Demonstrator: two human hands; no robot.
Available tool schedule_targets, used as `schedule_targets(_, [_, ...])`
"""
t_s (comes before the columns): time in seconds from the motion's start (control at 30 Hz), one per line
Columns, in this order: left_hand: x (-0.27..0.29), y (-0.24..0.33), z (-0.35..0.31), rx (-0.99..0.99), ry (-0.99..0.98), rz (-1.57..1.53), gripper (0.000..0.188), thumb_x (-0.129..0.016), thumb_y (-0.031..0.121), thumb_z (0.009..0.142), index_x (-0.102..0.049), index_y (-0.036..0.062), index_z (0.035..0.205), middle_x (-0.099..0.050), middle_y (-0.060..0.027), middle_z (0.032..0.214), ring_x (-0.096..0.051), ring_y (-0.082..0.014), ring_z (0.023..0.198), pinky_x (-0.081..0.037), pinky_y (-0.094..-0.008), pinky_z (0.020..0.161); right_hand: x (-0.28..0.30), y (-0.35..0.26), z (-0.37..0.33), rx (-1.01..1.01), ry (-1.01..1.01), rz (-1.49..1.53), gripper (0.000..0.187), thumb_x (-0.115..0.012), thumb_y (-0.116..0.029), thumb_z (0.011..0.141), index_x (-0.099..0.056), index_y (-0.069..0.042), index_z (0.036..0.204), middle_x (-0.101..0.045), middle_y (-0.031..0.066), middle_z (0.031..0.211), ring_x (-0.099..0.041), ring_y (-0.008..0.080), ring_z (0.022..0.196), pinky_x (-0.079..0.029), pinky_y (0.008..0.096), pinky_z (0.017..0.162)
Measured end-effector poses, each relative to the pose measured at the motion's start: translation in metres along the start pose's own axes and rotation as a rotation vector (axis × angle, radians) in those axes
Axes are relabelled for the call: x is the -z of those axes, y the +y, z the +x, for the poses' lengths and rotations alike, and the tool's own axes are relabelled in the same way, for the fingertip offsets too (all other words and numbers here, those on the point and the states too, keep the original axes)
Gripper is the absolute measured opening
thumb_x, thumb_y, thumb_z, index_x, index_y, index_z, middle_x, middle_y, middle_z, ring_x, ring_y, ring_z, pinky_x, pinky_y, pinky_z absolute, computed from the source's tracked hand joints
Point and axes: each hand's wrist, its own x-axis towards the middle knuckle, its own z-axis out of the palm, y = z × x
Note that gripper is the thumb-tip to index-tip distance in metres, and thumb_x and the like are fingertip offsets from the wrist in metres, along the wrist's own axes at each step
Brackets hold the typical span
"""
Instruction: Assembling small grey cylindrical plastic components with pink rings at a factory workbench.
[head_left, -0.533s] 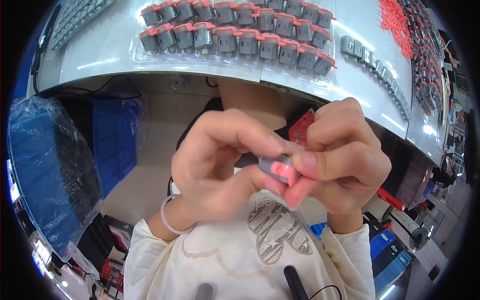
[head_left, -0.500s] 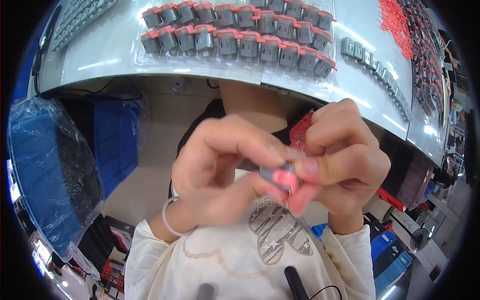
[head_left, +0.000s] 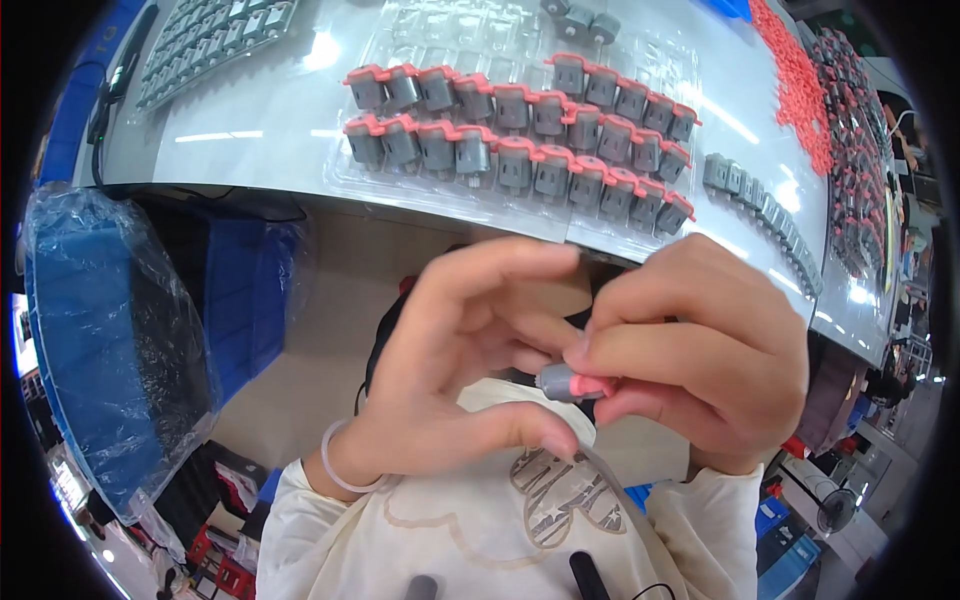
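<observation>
A small grey electric motor (head_left: 560, 382) with a red plastic cap is held over my lap. My right hand (head_left: 710, 350) pinches it at the capped end between thumb and fingers. Around the motor's grey end, my left hand (head_left: 440, 370) curves with thumb and index finger spread wide. Some of its other fingers lie close behind the motor; whether they touch it I cannot tell. Ahead on the table, a clear plastic tray (head_left: 345, 185) carries rows of similar grey motors (head_left: 515, 165) with red caps.
A line of grey motors without caps (head_left: 760, 215) lies right of the tray. Farther back right is a pile of red caps (head_left: 795, 90). A tray of grey parts (head_left: 215, 45) stands far left. Plastic-covered blue bins (head_left: 110, 350) are below the table's left side.
My left thumb and index finger have come off the motor and spread apart. The motor stays in my right hand, its grey end pointing left. The table sits lower in view.
</observation>
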Motion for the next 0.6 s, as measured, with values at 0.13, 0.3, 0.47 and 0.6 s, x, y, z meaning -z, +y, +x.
schedule_targets(0.13, [0.008, 0.006, 0.005, -0.026, 0.383, 0.088, 0.091, -0.082, 0.032, 0.062, -0.033, -0.0020, 0.130, -0.057, -0.0125, 0.098, -0.059, -0.0214, 0.090, -0.050, -0.0320, 0.078, 0.015, 0.022, 0.040, -0.010, 0.074, -0.029, 0.016, -0.071, -0.010, 0.069, -0.064, 0.000, 0.079, -0.061, 0.0089, 0.075, -0.056, 0.0170, 0.069, -0.043, 0.0255, 0.060])
schedule_targets(0.3, [0.039, 0.017, 0.001, -0.125, 0.412, 0.119, 0.054, -0.068, 0.009, 0.079, -0.040, -0.0028, 0.124, -0.058, -0.0128, 0.099, -0.058, -0.0177, 0.091, -0.047, -0.0271, 0.079, 0.028, 0.054, 0.100, -0.395, 0.070, -0.060, 0.020, -0.066, -0.011, 0.074, -0.061, 0.002, 0.089, -0.065, 0.0118, 0.078, -0.060, 0.0191, 0.069, -0.047, 0.0284, 0.065])
schedule_targets(0.47, [0.051, 0.024, 0.001, -0.169, 0.492, 0.184, 0.035, -0.061, 0.012, 0.086, -0.048, -0.0049, 0.113, -0.060, -0.0104, 0.087, -0.058, -0.0154, 0.083, -0.046, -0.0253, 0.076, 0.016, 0.070, 0.106, -0.411, -0.093, -0.311, 0.016, -0.065, -0.010, 0.073, -0.061, 0.003, 0.083, -0.061, 0.0119, 0.072, -0.057, 0.0172, 0.066, -0.044, 0.0263, 0.062])
schedule_targets(0.6, [0.058, 0.027, 0.008, -0.178, 0.490, 0.219, 0.033, -0.061, 0.013, 0.086, -0.049, -0.0047, 0.112, -0.059, -0.0097, 0.086, -0.058, -0.0150, 0.082, -0.046, -0.0246, 0.075, 0.005, 0.096, 0.092, -0.284, -0.002, -0.373, 0.016, -0.063, -0.012, 0.076, -0.059, 0.001, 0.084, -0.058, 0.0088, 0.073, -0.055, 0.0204, 0.068, -0.044, 0.0277, 0.066])
